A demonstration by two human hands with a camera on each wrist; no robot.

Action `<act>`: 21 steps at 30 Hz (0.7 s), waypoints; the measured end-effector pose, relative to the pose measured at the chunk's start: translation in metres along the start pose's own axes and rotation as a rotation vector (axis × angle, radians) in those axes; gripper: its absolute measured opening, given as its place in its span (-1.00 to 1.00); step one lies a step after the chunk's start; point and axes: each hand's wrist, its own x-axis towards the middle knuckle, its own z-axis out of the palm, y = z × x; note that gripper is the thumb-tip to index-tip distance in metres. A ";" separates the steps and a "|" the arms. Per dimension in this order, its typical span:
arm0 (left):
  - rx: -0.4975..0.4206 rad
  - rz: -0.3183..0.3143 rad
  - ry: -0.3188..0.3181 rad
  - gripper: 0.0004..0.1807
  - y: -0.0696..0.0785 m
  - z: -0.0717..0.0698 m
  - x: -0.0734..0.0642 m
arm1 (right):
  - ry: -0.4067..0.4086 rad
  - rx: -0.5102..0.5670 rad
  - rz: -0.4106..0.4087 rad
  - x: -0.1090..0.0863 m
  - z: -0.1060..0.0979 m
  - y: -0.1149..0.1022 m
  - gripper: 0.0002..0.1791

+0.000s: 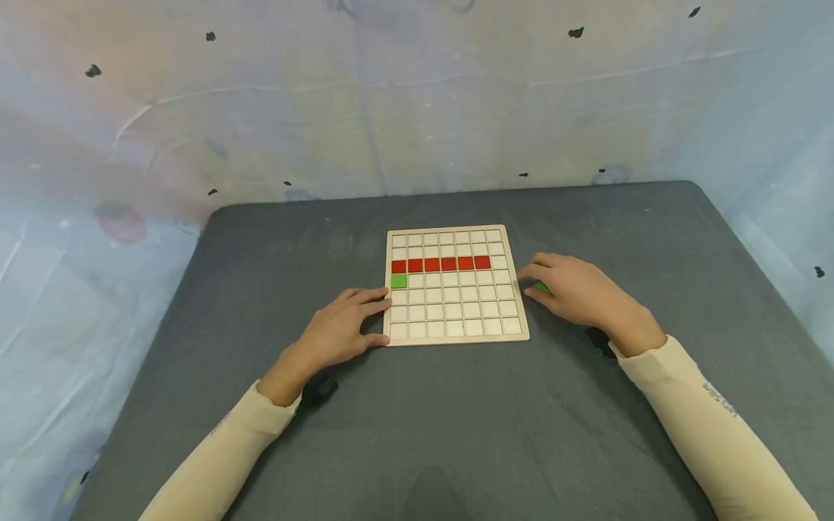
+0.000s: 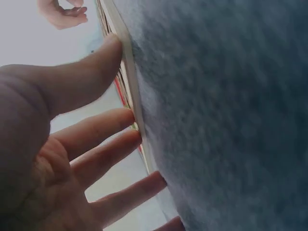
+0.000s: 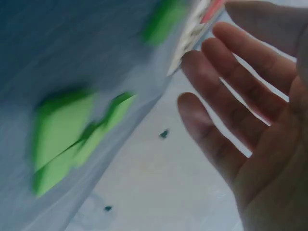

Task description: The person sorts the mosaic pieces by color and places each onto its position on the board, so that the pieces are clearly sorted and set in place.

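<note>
A square wooden grid board (image 1: 460,340) lies on the grey table, a row of red tiles (image 1: 448,264) across it and a single green tile (image 1: 399,281) below that row's left end. Against the board's left edge rest the fingertips and thumb of my left hand (image 1: 339,327), fingers straight and spread. My right hand (image 1: 576,291) hovers by the right edge, partly covering a loose green tile (image 1: 541,287). In the right wrist view its fingers are extended, with nothing held, and several green tiles (image 3: 62,125) lie blurred on the table near the board.
The grey table (image 1: 417,420) has rounded far corners. Behind it hangs a pale patterned cloth (image 1: 417,108) with small dark spots, which also drapes down both sides.
</note>
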 end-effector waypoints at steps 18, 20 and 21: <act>-0.007 0.006 0.001 -0.31 0.003 -0.001 -0.004 | 0.048 0.027 -0.011 -0.017 0.020 0.027 -0.55; -0.011 0.004 0.003 -0.31 0.003 -0.002 -0.005 | 0.046 0.035 -0.025 -0.017 0.020 0.027 -0.55; -0.011 0.002 0.003 -0.31 0.003 -0.002 -0.005 | 0.045 0.036 -0.032 -0.017 0.019 0.028 -0.56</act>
